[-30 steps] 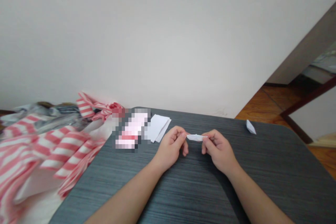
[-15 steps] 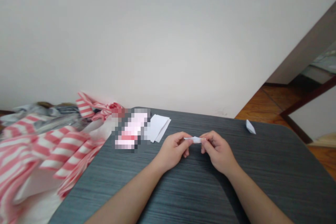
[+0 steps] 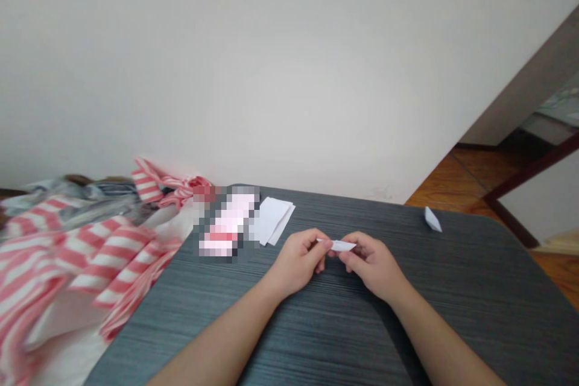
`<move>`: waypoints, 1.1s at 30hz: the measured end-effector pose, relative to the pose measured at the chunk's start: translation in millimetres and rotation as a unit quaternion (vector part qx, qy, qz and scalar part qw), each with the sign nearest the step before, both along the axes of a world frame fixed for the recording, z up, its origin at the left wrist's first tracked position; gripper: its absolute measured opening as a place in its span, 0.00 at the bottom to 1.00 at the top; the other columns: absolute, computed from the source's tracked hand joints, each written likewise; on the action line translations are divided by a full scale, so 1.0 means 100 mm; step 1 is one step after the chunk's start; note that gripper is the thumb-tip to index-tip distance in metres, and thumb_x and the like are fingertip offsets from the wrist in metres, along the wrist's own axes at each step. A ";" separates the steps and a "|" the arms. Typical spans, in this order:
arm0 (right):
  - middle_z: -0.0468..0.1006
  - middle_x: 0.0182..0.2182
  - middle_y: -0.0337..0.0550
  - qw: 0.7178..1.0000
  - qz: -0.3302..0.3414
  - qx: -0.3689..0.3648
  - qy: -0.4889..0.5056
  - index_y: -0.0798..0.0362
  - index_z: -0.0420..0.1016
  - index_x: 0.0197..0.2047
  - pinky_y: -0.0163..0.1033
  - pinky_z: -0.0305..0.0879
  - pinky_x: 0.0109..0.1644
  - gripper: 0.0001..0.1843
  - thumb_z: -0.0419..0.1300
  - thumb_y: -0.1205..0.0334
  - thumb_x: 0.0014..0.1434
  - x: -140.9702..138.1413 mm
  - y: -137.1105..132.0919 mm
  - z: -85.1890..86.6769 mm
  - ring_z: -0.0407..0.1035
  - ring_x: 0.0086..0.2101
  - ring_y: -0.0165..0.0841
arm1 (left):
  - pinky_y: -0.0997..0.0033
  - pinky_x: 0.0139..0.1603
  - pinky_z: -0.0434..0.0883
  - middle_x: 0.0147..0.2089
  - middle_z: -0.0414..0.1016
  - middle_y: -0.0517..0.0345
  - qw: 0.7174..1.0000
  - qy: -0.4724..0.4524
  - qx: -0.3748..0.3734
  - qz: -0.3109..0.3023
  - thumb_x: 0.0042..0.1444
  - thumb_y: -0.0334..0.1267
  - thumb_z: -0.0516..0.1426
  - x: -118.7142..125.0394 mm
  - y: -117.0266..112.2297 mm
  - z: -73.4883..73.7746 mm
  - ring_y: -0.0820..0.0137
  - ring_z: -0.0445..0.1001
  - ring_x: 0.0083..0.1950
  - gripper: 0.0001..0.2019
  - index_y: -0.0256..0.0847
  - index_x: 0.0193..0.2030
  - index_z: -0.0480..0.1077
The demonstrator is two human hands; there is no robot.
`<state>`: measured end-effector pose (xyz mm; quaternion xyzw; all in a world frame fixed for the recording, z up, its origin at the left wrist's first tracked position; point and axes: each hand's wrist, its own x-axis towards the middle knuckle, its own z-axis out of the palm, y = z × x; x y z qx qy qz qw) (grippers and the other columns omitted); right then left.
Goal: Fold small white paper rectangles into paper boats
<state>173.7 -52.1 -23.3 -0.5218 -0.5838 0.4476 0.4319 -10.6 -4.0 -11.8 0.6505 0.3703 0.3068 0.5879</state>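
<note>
A narrow folded paper strip is held horizontally between the left hand and the right hand, over the middle of a dark grey wood-grain table. Its left end is pinched by the closed fingers of the left hand, and its right part is gripped by the curled fingers of the right hand. Only a short length of the strip is left showing between the hands, which are set close together, nearly touching. Beyond the left hand, a small stack of white paper sheets is laid near the far edge of the table. Just left of the stack, a pink-and-white item is seen, but it is pixelated and cannot be identified. A small folded paper piece is placed well apart on the right, near the far edge. Pink-and-white striped cloth is heaped beyond the table's left edge, and a white wall rises behind the table. A wooden floor is seen on the far right.
</note>
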 end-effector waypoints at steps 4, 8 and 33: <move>0.74 0.21 0.37 0.999 -0.005 -0.005 -0.040 0.54 0.76 0.33 0.32 0.59 0.25 0.05 0.60 0.63 0.59 -0.01 0.00 0.04 0.65 0.20 0.27 | 0.77 0.24 0.61 0.19 0.67 0.64 1.000 0.002 0.003 -0.006 0.61 0.45 0.54 0.00 -0.01 -0.01 0.76 0.64 0.20 0.13 0.38 0.32 0.71; 0.72 0.19 0.35 0.999 -0.014 -0.003 -0.049 0.54 0.74 0.30 0.31 0.59 0.25 0.07 0.59 0.64 0.59 -0.01 -0.01 0.05 0.65 0.20 0.27 | 0.78 0.24 0.61 0.19 0.67 0.64 1.000 0.002 0.003 -0.008 0.61 0.45 0.54 0.01 -0.01 -0.01 0.76 0.64 0.20 0.13 0.37 0.32 0.71; 0.73 0.21 0.36 0.998 -0.002 0.002 -0.065 0.53 0.72 0.31 0.32 0.60 0.26 0.07 0.58 0.63 0.60 -0.04 0.00 0.09 0.66 0.21 0.28 | 0.79 0.24 0.61 0.22 0.68 0.63 0.998 0.035 0.025 -0.045 0.60 0.41 0.55 -0.02 -0.03 0.02 0.76 0.65 0.23 0.11 0.37 0.32 0.71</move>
